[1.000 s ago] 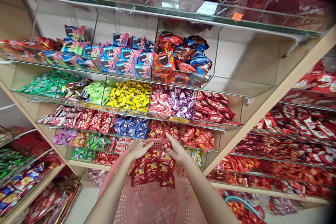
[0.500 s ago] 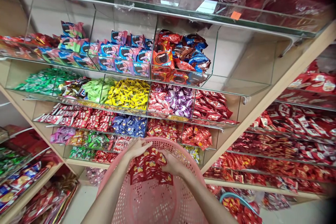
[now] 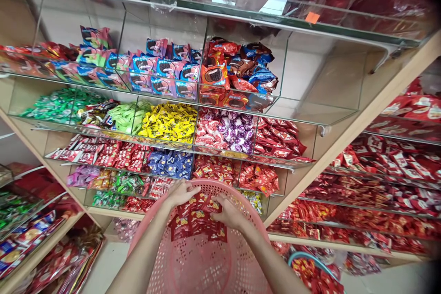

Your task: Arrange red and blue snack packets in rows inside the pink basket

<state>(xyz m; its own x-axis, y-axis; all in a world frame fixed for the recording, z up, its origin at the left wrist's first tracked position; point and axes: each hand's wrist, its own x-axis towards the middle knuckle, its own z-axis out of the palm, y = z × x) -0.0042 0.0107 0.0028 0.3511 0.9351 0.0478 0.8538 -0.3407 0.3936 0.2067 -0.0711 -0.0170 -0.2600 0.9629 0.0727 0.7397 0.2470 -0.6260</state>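
Note:
A pink perforated basket (image 3: 203, 262) is in front of me, tilted so its inside shows. Red packets with orange fruit prints (image 3: 198, 216) are bunched between my hands, over the basket's far inner side. My left hand (image 3: 179, 194) curls at the left of the bunch near the far rim, with its fingertips partly hidden. On the right, my right hand (image 3: 227, 211) has its thumb and fingers bent against the packets. Whether the packets also rest on the basket wall, I cannot tell.
Glass-fronted shelves rise beyond the basket with yellow packets (image 3: 168, 124), blue packets (image 3: 170, 164) and cookie packs (image 3: 168, 68). A wooden upright (image 3: 344, 133) slants at the right, beside more shelves of red packets (image 3: 389, 156). A blue-rimmed container (image 3: 312, 259) stands low at the right.
My right hand has shifted slightly up and right, and its fingers are a little more spread against the packets. My left hand and the basket stay almost in place.

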